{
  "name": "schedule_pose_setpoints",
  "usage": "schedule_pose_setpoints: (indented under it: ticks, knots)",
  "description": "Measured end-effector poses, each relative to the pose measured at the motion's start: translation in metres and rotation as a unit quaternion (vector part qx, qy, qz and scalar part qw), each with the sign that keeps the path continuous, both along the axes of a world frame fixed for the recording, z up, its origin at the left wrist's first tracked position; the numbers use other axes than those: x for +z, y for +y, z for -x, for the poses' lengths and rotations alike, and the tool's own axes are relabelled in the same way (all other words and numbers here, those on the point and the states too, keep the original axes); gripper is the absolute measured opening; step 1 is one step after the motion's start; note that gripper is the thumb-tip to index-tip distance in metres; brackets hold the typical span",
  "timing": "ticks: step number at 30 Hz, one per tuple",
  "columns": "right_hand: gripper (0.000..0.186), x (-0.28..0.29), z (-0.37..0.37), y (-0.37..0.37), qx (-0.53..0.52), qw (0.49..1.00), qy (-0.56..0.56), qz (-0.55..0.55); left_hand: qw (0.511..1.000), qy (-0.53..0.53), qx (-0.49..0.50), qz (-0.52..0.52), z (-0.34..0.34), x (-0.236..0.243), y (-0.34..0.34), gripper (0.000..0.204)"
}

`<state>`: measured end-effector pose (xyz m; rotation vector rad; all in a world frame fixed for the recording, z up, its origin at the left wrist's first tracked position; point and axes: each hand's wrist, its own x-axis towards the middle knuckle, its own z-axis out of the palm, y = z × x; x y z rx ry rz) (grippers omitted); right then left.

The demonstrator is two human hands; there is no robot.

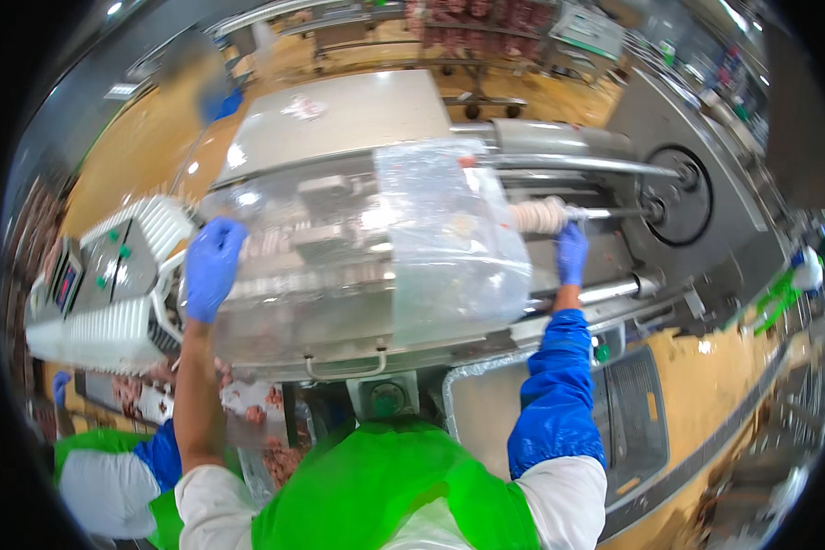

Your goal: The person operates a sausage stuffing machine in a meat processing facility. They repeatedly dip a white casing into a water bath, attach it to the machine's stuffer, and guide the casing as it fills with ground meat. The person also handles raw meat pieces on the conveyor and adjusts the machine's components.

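My left hand (214, 268), in a blue glove, is closed at the left end of a clear machine cover (275, 321). Whether anything is in its fingers I cannot make out. On the right, my right hand (572, 255), also gloved, has its fingers closed at the right end of a pale, gathered sausage casing (539, 216). This casing sits pleated round a horizontal metal tube (610, 214). A sheet of clear plastic film (449, 266) drapes over the cover's right part, beside the casing. Metal parts show blurred beneath the cover.
A ribbed white conveyor unit (110, 325) adjoins on the left. Behind the cover is a steel table (357, 115) with a meat scrap. Two trays, one grey (481, 403) and one dark (632, 412), lie below my right arm. A co-worker (110, 486) stands at lower left.
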<state>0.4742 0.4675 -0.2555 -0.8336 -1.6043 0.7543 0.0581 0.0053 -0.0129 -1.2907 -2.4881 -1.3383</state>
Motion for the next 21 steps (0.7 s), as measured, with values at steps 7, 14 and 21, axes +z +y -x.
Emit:
schedule_pose_setpoints:
  ticks: [7, 14, 21]
  knots:
    - [0.036, -0.003, -0.01, 0.069, -0.009, 0.969, -0.243, 0.03, 1.0, 0.019, 0.005, 0.019, -0.006, 0.008, 0.009, 0.026]
    - [0.037, 0.011, 0.063, -0.044, 0.065, 0.963, -0.261, 0.018, 0.998, 0.028, 0.052, 0.009, -0.003, 0.014, -0.002, 0.029]
    - [0.038, 0.028, 0.0, -0.156, 0.042, 0.987, -0.153, -0.01, 0.998, 0.054, 0.034, -0.027, -0.008, 0.0, -0.002, 0.023]
